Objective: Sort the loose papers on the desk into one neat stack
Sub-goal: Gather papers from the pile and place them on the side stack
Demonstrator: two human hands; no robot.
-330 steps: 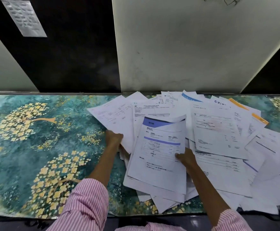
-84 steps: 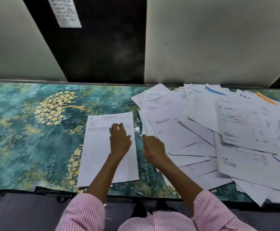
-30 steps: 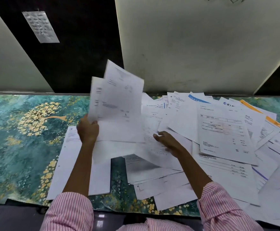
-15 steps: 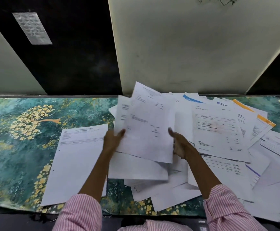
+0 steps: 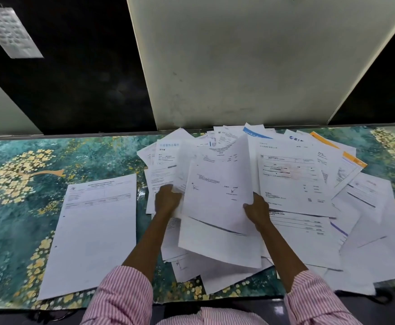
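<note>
A white printed sheet is lifted above the loose pile of papers on the right half of the desk. My left hand grips its left edge, along with the edge of another sheet behind it. My right hand grips the right edge. A single sheet lies flat and apart on the left, squared to the desk edge. The pile holds several overlapping sheets, some with blue or orange bands.
The desk has a teal cover with yellow flower trees. A pale wall panel rises right behind the pile, with dark panels on both sides. The desk's front edge runs just below the papers.
Both hands keep hold of the lifted sheets; they have come lower and nearer to me over the pile. The single sheet on the left has not moved.
</note>
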